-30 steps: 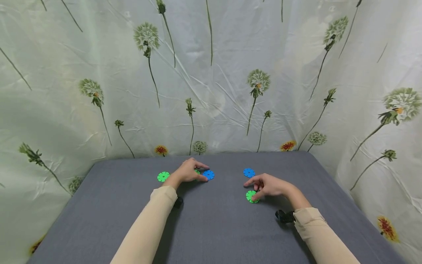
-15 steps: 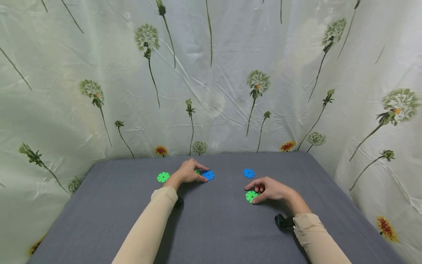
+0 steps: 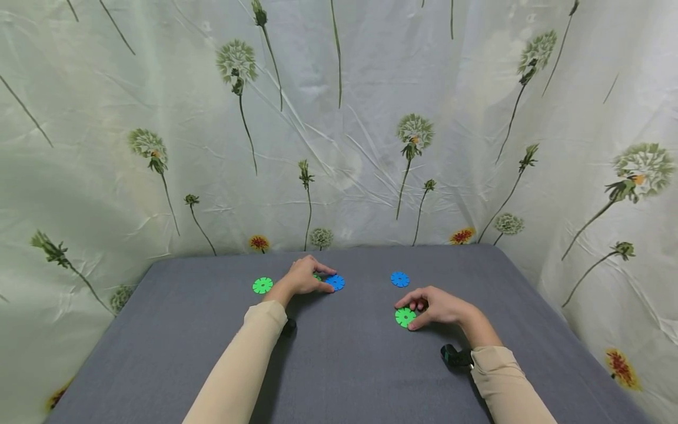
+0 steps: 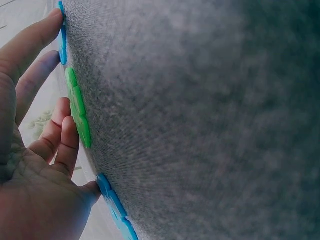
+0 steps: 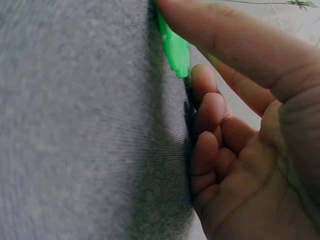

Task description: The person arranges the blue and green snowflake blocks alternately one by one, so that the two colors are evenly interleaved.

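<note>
My left hand (image 3: 306, 277) spans a blue interlocking disc (image 3: 335, 282), thumb and index fingertips at its near and far edges. Under that hand, a green interlocking disc (image 4: 78, 107) is mostly hidden in the head view. The left wrist view shows another blue disc (image 4: 117, 207) below it, close to the little finger; the hand covers it in the head view. My right hand (image 3: 436, 307) holds a green notched disc (image 3: 405, 317) at its edges between thumb and index finger. In the right wrist view the other fingers (image 5: 207, 110) are curled against the cloth.
Another blue disc (image 3: 399, 279) lies flat behind the right hand's green one. A further green disc (image 3: 262, 285) lies left of my left hand. The table has a grey cloth (image 3: 339, 365), and a flowered curtain (image 3: 349, 147) hangs along its back and sides.
My right hand has drawn slightly nearer to me, its thumb and index fingertips settling at opposite edges of the green disc. The left hand and the other discs stay put.
</note>
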